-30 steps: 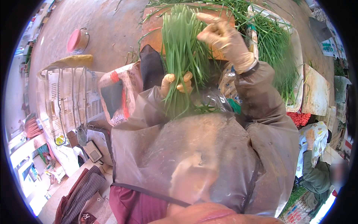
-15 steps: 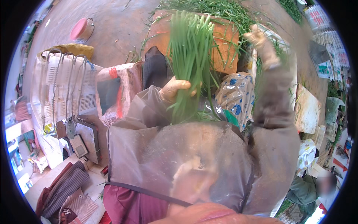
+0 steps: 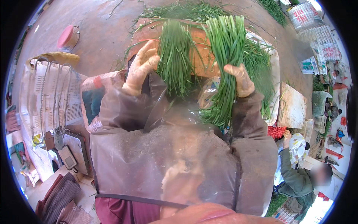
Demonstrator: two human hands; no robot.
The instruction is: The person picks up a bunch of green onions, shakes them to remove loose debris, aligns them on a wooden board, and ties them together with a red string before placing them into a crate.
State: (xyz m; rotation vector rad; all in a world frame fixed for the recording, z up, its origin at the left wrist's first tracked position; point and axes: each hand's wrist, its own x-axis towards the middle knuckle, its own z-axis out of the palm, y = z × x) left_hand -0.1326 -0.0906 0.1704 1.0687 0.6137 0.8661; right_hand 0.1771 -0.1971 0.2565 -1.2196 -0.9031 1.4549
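Observation:
My right hand, in a pale glove, is closed around a bunch of long green garlic chives. The bunch stands with its pale cut ends at the far side and its leaf tips hanging toward my apron. Also gloved, my left hand has its fingers apart and holds nothing. It is at the left edge of a second bunch of chives, which lies over an orange-brown board and droops off the near edge. Whether those fingers touch the leaves I cannot tell.
Loose chives lie beyond the board. At right, more chives fill a white crate. White plastic crates with metal hooks stand at left, a pink-lidded bucket farther off. Another person works at lower right.
My left hand has let go of its bunch, which now rests on the board. My right hand has come in from the far right, gripping another bunch.

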